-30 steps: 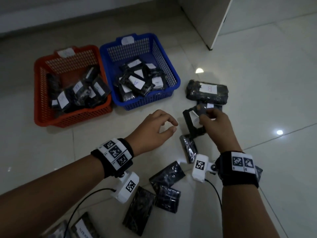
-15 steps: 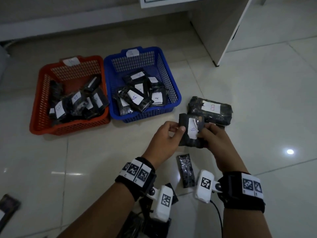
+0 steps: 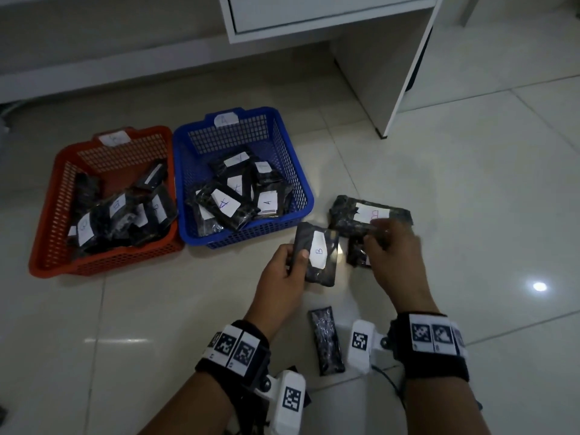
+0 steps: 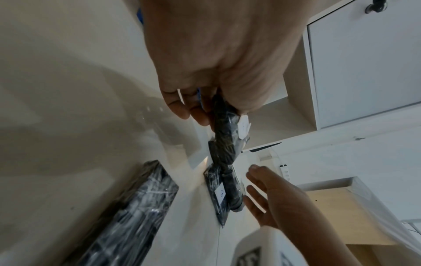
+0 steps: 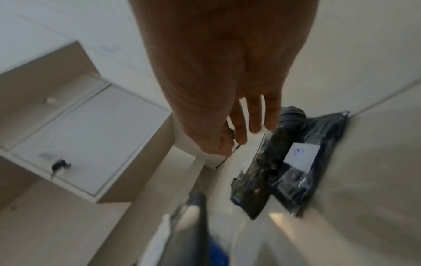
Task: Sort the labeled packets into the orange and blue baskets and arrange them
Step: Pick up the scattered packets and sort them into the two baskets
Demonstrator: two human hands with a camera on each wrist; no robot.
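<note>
My left hand [image 3: 293, 257] grips a black packet labelled B [image 3: 318, 254] by its left edge, just in front of the blue basket [image 3: 303, 180]; the left wrist view shows this packet [image 4: 224, 136] edge-on between thumb and fingers. My right hand [image 3: 378, 238] hovers with straight fingers [image 5: 254, 117] over two more black packets on the floor, a small one [image 3: 356, 257] and a larger labelled one [image 3: 370, 215]. It holds nothing. The orange basket [image 3: 47, 240] stands left of the blue one. Both baskets hold several labelled packets.
Another black packet [image 3: 326, 340] lies on the tiles between my wrists. A white cabinet [image 3: 386, 58] stands behind and to the right of the baskets. Light tiled floor [image 3: 470, 215] stretches to the right.
The B packet has passed from both hands into my left hand alone. My right hand let go and moved right over the packets on the floor.
</note>
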